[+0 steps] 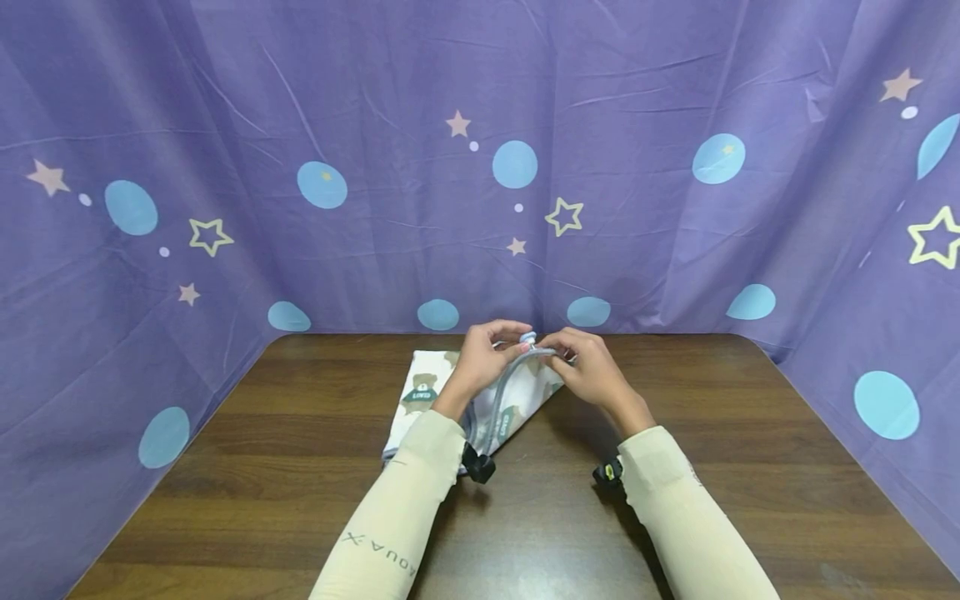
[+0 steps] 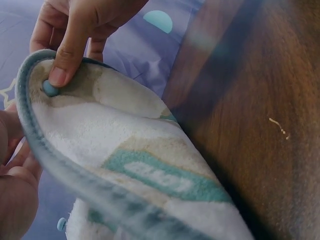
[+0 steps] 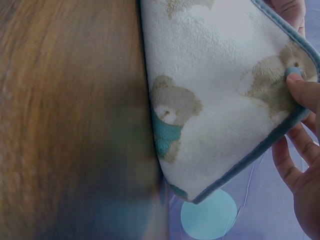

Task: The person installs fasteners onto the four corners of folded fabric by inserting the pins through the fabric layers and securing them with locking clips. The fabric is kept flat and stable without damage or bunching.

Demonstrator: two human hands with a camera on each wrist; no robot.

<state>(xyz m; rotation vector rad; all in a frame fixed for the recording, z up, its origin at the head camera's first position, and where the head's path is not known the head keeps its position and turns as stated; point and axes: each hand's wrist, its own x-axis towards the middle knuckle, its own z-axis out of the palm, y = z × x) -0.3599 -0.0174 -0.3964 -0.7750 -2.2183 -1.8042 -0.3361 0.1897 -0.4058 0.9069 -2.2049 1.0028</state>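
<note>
A white fleece blanket (image 1: 431,392) printed with brown bears and edged in blue-grey piping lies folded on the table, one corner lifted. My right hand (image 1: 596,371) pinches that corner by its edge; its thumb presses beside a small blue snap button (image 2: 50,88), also visible in the right wrist view. Beside it, my left hand (image 1: 483,358) pinches the blanket's raised edge, with a blue-and-white snap (image 1: 528,338) between the two hands' fingertips. Lower in the left wrist view, another blue button (image 2: 61,224) sticks out from a fleece fold. The left fingertips are partly hidden there.
The brown wooden table (image 1: 300,467) extends on both sides of the blanket. A purple curtain (image 1: 375,250) with stars and blue dots hangs behind its far edge and along both sides. Dark straps with small devices (image 1: 477,463) sit at the wrists.
</note>
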